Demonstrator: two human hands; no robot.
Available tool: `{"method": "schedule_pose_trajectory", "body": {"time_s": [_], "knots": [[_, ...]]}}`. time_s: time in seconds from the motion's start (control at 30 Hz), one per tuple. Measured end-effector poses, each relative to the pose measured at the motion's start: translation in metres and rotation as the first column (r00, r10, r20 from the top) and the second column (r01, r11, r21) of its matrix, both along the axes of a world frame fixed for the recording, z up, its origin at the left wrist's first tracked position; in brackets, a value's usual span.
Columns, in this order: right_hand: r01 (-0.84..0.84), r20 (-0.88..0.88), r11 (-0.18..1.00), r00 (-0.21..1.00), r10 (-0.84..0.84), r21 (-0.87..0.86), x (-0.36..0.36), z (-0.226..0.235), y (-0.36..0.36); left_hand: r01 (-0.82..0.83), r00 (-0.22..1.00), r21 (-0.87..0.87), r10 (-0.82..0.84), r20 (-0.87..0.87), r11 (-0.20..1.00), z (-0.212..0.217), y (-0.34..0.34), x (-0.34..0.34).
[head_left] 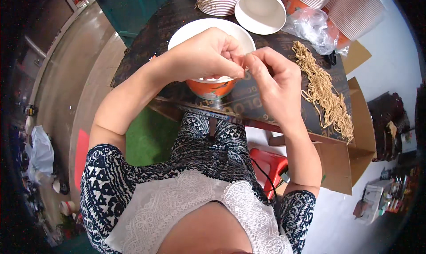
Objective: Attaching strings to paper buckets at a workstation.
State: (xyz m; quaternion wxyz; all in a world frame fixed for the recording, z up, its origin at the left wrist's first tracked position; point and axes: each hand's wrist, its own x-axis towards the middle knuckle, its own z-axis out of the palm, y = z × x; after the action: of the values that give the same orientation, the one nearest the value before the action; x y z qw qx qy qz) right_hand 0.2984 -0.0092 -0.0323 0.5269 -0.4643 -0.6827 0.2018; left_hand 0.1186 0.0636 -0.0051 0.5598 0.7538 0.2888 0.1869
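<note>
In front of me at the table edge stands a paper bowl [211, 89], white inside with an orange patterned outside. My left hand [206, 54] is over it, fingers curled, thumb pressed toward the fingertips. Just right of the bowl's rim, my right hand [279, 78] pinches with thumb and forefinger, its tips meeting those of the left. Whatever is between the fingertips is too small to make out. The left hand and wrist cover part of the bowl's inside. A long bundle of tan string [323, 89] lies to the right of my right hand.
Behind the bowl are a stack of paper bowls [218, 1], a tilted white bowl [261, 12], more stacks [355, 14] and a clear plastic bag [313, 29]. All rest on the dark printed table [153, 41]. Below right are a cardboard box [335, 167] and a red stool [268, 165].
</note>
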Motion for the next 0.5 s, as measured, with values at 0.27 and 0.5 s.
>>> {"method": "schedule_pose_trajectory", "body": {"time_s": [0.27, 0.5], "knots": [[-0.093, 0.015, 0.995, 0.995, 0.094, -0.045, 0.026, -0.009, 0.002, 0.021, 0.995, -0.084, -0.013, 0.103, 0.996, -0.007, 0.005, -0.003], [-0.141, 0.323, 0.922, 0.946, 0.019, 0.359, 0.023, -0.011, 0.003, 0.067, 0.991, -0.080, -0.056, 0.125, 0.995, -0.006, 0.007, -0.002]]}}
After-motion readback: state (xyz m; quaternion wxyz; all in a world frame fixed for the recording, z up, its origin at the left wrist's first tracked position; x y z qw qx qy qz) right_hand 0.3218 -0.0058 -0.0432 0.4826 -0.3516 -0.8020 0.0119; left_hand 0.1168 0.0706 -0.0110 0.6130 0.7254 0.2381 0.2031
